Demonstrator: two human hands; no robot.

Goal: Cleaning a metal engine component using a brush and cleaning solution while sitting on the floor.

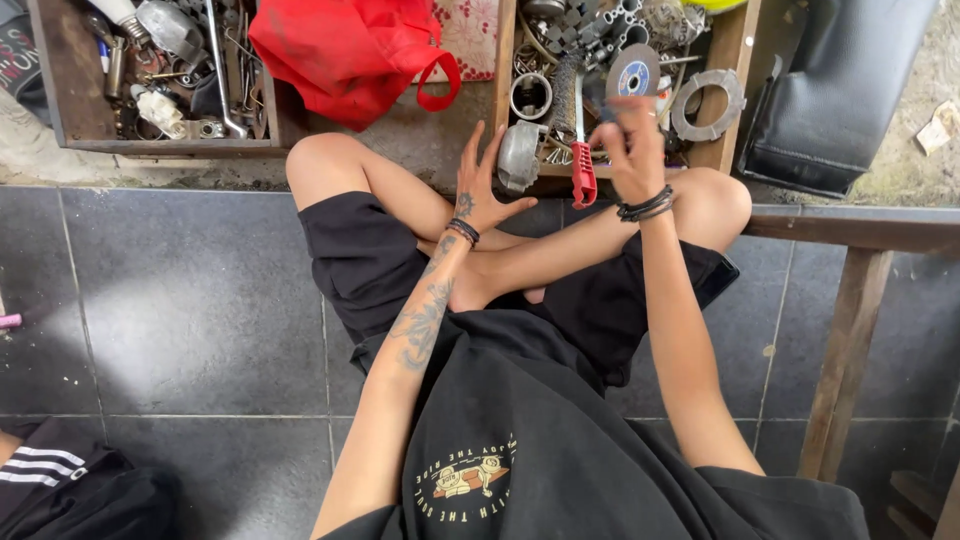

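I sit cross-legged on a dark tiled floor in front of a wooden box (735, 60) of metal parts. My left hand (482, 188) is open with its fingers spread, right beside a grey metal housing (517, 155) at the box's near edge. My right hand (632, 150) is raised over the same edge with its fingers curled and blurred; whether it pinches anything is unclear. A red-handled tool (583, 182) stands between the two hands, and neither hand touches it. A round cutting disc (633, 75) lies just beyond my right hand.
A second wooden box (60, 90) of tools stands at the far left, and a red bag (350, 50) lies between the boxes. A black cushion (830, 90) and a wooden frame (850, 330) are on the right. Another person's sleeve (50, 470) shows at the bottom left.
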